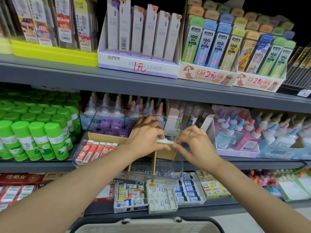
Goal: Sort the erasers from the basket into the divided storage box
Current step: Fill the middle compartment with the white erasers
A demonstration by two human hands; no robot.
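A clear divided storage box [178, 167] with tan dividers stands on the middle shelf. Its left compartment holds a row of red-and-white erasers [96, 150]; purple items [112, 126] fill the back left. In the back right compartment stand white erasers [165, 141]. My left hand [144, 137] reaches over the box, fingertips on those white erasers. My right hand [191, 140], with a ring, pinches them from the right side. The basket [148, 224] shows only its pale rim at the bottom edge; its contents are hidden.
Green glue sticks [33, 132] stand left of the box, glue bottles [244, 132] to its right. The shelf below holds boxed erasers [159, 192]. Pencil lead packs [218, 46] fill the shelf above.
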